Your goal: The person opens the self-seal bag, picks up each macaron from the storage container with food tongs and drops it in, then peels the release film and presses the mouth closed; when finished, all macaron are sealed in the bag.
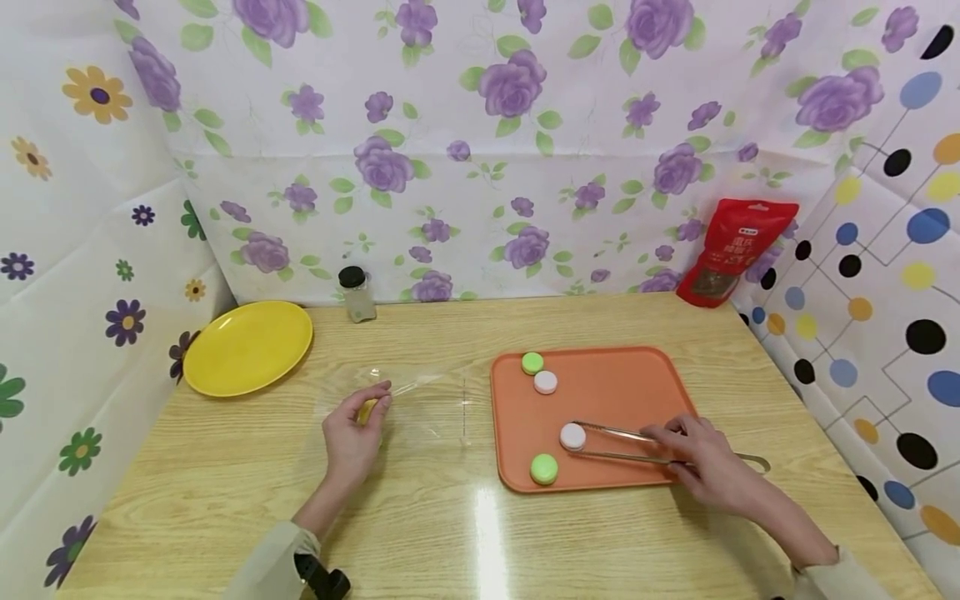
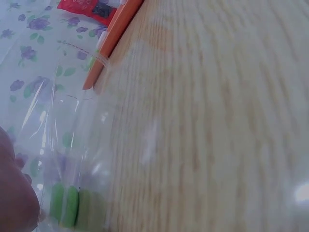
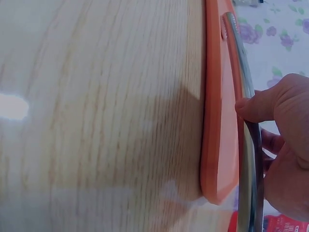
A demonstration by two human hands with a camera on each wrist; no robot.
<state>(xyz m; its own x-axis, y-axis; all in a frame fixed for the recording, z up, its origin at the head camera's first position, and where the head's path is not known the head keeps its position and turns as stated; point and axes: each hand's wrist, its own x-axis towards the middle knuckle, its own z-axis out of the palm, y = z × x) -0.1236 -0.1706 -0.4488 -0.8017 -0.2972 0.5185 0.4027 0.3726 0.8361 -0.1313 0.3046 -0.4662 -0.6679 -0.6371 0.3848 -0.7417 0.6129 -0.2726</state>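
Observation:
My left hand (image 1: 351, 442) pinches the edge of a clear plastic bag (image 1: 431, 412) lying over the table. In the left wrist view, a green macaron (image 2: 71, 208) shows through the film close to the fingers. Metal tongs (image 1: 618, 457) are gripped in my right hand (image 1: 705, 467) above an orange tray (image 1: 622, 371). Their tips lie either side of a pale pink macaron (image 1: 572, 437); whether they squeeze it, I cannot tell. Also on the tray are a second pale macaron (image 1: 545, 382) and two green macarons, one at the back (image 1: 532, 362) and one in front (image 1: 543, 469).
A yellow plate (image 1: 247, 348) sits at the back left. Beside it stands a small jar (image 1: 357, 296) with a black lid. At the back right, a red pouch (image 1: 738, 250) leans against the patterned wall covering.

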